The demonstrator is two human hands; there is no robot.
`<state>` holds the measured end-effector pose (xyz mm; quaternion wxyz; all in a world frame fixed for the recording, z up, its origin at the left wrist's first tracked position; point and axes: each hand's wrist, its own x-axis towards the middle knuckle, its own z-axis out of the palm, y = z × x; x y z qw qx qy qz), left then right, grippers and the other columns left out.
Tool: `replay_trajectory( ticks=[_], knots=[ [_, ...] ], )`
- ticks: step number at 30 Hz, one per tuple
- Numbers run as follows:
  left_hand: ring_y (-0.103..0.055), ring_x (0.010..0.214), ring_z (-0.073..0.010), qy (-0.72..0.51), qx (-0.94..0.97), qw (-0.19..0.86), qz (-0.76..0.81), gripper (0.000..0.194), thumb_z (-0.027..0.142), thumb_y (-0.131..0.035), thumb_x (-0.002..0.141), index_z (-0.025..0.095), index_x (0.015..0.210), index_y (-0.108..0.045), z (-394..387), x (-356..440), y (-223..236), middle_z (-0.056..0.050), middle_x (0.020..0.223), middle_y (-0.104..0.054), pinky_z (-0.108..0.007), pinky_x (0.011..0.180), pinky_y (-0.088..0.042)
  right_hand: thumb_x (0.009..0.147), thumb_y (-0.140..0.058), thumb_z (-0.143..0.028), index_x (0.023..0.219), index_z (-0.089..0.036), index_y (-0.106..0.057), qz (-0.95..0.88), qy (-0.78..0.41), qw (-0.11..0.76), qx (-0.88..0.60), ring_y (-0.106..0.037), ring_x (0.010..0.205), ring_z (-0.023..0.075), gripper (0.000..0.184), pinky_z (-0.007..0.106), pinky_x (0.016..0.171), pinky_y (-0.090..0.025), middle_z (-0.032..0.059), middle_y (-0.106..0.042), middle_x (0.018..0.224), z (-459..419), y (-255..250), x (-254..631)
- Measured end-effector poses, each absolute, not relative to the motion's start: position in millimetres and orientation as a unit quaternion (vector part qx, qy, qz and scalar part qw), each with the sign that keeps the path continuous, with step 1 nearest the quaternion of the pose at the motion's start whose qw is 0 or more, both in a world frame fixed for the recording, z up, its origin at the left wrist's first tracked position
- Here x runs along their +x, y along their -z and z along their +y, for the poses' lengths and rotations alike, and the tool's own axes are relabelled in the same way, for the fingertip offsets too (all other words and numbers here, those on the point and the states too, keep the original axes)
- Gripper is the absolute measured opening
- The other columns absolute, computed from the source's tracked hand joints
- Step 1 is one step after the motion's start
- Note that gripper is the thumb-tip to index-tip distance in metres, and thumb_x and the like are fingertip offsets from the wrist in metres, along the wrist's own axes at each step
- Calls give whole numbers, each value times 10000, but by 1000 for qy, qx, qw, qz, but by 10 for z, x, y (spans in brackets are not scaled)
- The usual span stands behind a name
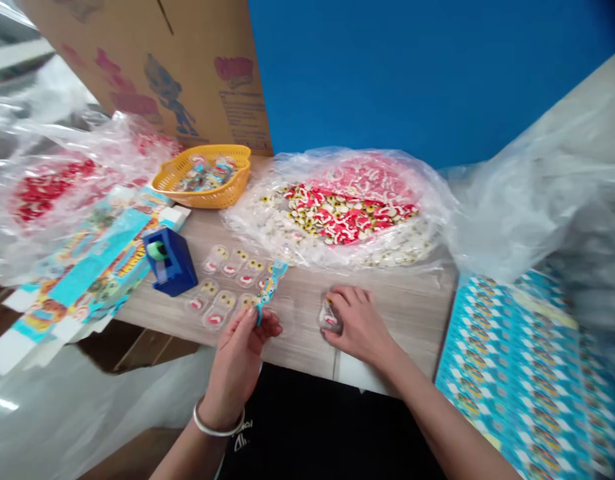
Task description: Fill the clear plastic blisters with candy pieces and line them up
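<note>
Left hand [236, 365] pinching blue printed strip [270, 291]; right hand [358, 325] curled closed over clear gummy blister pack [330, 319], near front edge of worktop [307, 337].

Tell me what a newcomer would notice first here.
A big clear bag of red, white and yellow eyeball-shaped sweets stands out at the back of the wooden table. A blue patterned stack of printed sheets fills the lower right. At the front, the left hand grips a blue printed strip.
</note>
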<state>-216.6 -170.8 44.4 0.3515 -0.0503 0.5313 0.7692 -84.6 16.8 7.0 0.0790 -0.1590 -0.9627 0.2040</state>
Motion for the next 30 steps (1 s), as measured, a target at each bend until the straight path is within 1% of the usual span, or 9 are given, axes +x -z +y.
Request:
replay_trajectory(
  ticks=[4, 7, 10, 12, 16, 20, 23, 26, 30],
  knots=[
    [-626, 814, -172, -726, 52, 437, 528, 263, 391, -671, 867, 154, 756, -700, -1401, -1932, -292, -50, 809, -670, -285, 756, -508, 708, -771, -334, 1241, -197, -602, -948, -218, 75, -219, -536, 1170, 347, 576, 502, 983, -391, 162, -600, 1279, 271, -50, -218],
    [-603, 758, -161, -677, 96, 481, 548, 286, 412, -651, 872, 157, 753, -701, -1244, -1815, -231, -59, 800, -666, -250, 639, -470, 754, -770, -404, 1276, -212, -600, -923, -275, 101, -250, -512, 1247, 360, 582, 541, 1027, -389, 166, -567, 1363, 320, -52, 32],
    [-576, 679, -151, -598, 161, 549, 561, 334, 445, -623, 877, 153, 730, -693, -1153, -1735, -263, -63, 760, -651, -243, 566, -433, 940, -568, -435, 1263, -245, -614, -833, -412, 182, -321, -536, 1272, 293, 378, 481, 1037, -433, 121, -590, 1368, 390, -114, 174],
    [-556, 635, -141, -543, 215, 578, 570, 367, 469, -602, 882, 151, 721, -688, -1099, -1691, -314, -61, 731, -648, -244, 564, -426, 1006, -444, -424, 1257, -257, -622, -761, -499, 210, -358, -597, 1201, 246, 349, 424, 995, -475, 87, -655, 1280, 426, -195, 230],
    [-516, 544, -117, -441, 314, 597, 592, 399, 510, -558, 898, 157, 773, -696, -983, -1647, -378, -39, 686, -646, -246, 560, -419, 872, -665, -454, 1198, -243, -658, -728, -571, 176, -338, -645, 1060, 241, 387, 377, 915, -499, 62, -705, 1162, 385, -355, 258],
    [-491, 501, -111, -370, 390, 553, 637, 386, 482, -566, 905, 182, 692, -680, -900, -1657, -319, -3, 600, -604, -221, 503, -378, 851, -673, -404, 873, -217, -691, -685, -616, 116, -371, -599, 721, 167, 189, 272, 651, -460, -4, -678, 770, 225, -340, 270],
    [-495, 460, -121, -330, 425, 476, 695, 331, 407, -581, 905, 211, 676, -718, -846, -1655, -262, 18, 501, -567, -220, 475, -348, 850, -653, -403, 804, -205, -678, -650, -630, 118, -409, -509, 625, 136, 204, 249, 572, -382, -24, -608, 676, 132, -216, 275],
    [-595, 522, -160, -326, 454, 391, 731, 220, 323, -592, 895, 256, 863, -800, -769, -1658, -286, -19, 637, -715, -246, 562, -418, 842, -652, -402, 817, -202, -664, -620, -637, 150, -433, -505, 643, 131, 202, 251, 593, -384, -17, -622, 728, 117, -89, 226],
    [-702, 735, -241, -247, 487, 326, 772, 313, 313, -560, 914, 264, 1158, -750, -682, -1760, -449, -71, 877, -786, -325, 752, -490, 807, -699, -399, 871, -202, -646, -574, -667, 171, -443, -520, 648, 130, 214, 253, 620, -402, -27, -615, 727, 208, -80, 134]
  ],
)
